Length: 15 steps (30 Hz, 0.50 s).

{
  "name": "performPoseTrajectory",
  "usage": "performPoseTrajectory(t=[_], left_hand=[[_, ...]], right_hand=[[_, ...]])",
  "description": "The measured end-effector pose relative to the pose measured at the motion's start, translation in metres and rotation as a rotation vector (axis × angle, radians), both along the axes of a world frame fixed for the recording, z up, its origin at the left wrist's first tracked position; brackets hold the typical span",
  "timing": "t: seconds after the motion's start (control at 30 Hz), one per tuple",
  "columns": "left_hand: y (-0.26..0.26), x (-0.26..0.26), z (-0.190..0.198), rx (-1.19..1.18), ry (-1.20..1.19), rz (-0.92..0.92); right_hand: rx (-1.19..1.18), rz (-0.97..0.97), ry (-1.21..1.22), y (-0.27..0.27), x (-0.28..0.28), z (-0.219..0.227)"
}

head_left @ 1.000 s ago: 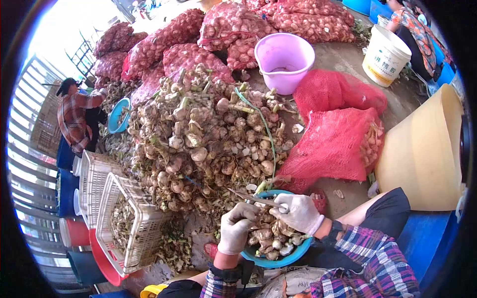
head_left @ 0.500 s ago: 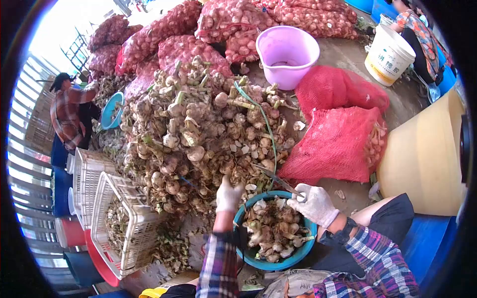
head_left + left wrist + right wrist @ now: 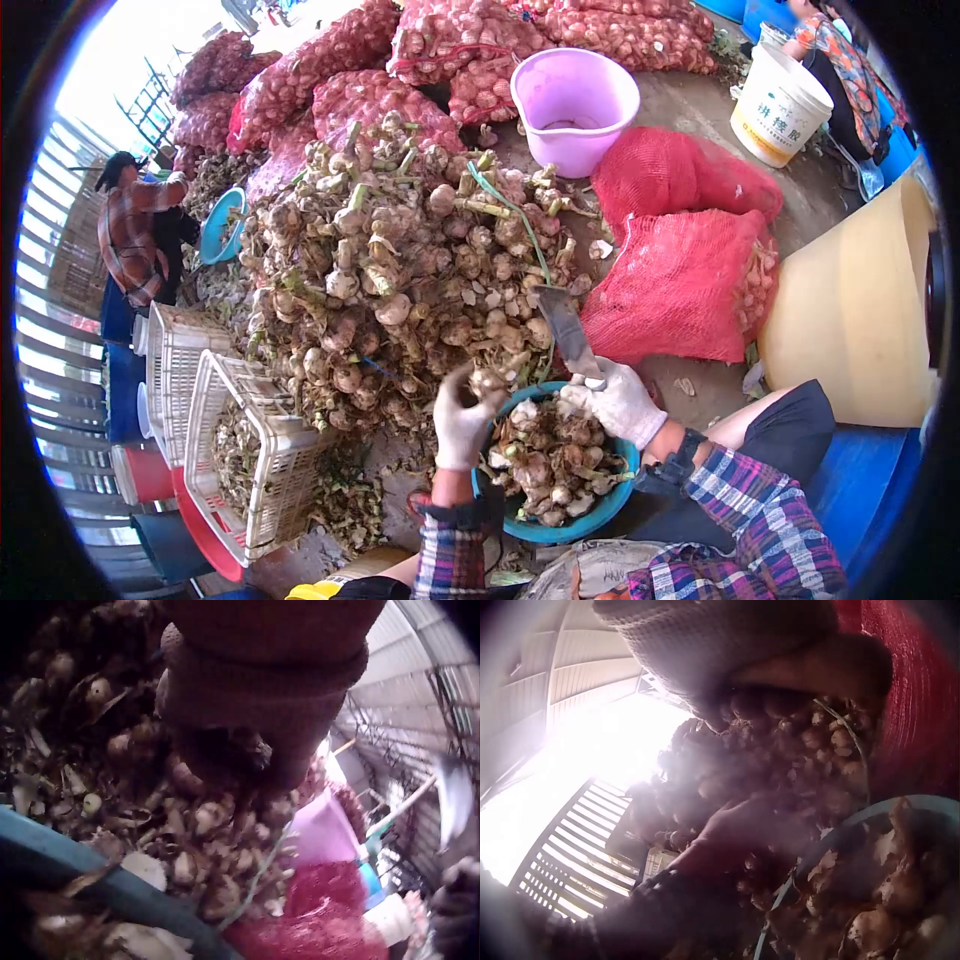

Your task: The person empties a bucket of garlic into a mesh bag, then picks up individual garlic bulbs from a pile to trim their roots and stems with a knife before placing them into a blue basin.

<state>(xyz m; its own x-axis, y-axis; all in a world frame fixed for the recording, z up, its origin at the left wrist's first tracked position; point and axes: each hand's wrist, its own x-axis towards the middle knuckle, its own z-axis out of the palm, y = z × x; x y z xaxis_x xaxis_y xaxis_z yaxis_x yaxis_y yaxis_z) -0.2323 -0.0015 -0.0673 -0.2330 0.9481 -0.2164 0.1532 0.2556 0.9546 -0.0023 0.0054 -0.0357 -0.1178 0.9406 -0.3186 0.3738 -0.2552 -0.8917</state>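
Observation:
Over the left rim of a teal basin (image 3: 625,500), my gloved left hand (image 3: 460,425) grips a garlic bulb (image 3: 487,382) between thumb and fingers. In the left wrist view the glove (image 3: 255,697) is dark and covers most of the bulb. My gloved right hand (image 3: 625,405) holds a knife (image 3: 567,330) by its handle above the basin's right side, the broad blade pointing up and left toward the pile. Garlic bulbs (image 3: 550,460) with trimmed stems fill the basin. Ahead lies a large heap of untrimmed garlic (image 3: 380,270).
Red mesh sacks (image 3: 690,280) lie right of the heap, with a purple bucket (image 3: 575,110) behind them. White crates (image 3: 265,450) stand at left. A tall cream tub (image 3: 850,310) is close on the right. Another person (image 3: 135,230) sits at far left beside a blue basin (image 3: 222,225).
My left hand reached forward to the heap, then came back toward the basin with a garlic bulb. The knife in my right hand has swung more upright, its flat side now showing.

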Motion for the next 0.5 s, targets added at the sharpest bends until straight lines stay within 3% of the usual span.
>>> performPoseTrajectory(t=[0.07,0.1,0.13,0.2,0.3,0.4,0.47,0.5], left_hand=[[-0.021,0.016,0.015,0.129,0.173,-0.095],[-0.030,0.024,0.019,0.139,0.035,-0.115],[-0.038,0.036,0.036,0.123,0.025,-0.150],[-0.051,0.054,0.068,-0.041,-0.310,-0.160],[-0.061,0.050,0.080,0.026,-0.418,-0.234],[-0.069,0.050,0.093,0.053,-0.454,-0.252],[-0.069,0.051,0.100,0.017,-0.289,-0.241],[-0.068,0.047,0.103,0.034,-0.285,-0.197]], right_hand=[[-0.182,-0.080,0.463,-0.003,-0.013,-0.003],[-0.313,-0.065,0.417,-0.005,-0.013,0.010],[-0.168,0.028,0.332,-0.008,-0.014,0.016],[-0.259,0.046,0.575,-0.013,-0.013,0.010],[-0.347,0.099,0.687,-0.018,-0.008,0.024],[-0.346,0.134,0.708,-0.024,-0.005,0.020],[-0.285,0.109,0.616,-0.033,-0.002,0.043],[-0.045,0.140,0.375,-0.038,-0.001,0.050]])
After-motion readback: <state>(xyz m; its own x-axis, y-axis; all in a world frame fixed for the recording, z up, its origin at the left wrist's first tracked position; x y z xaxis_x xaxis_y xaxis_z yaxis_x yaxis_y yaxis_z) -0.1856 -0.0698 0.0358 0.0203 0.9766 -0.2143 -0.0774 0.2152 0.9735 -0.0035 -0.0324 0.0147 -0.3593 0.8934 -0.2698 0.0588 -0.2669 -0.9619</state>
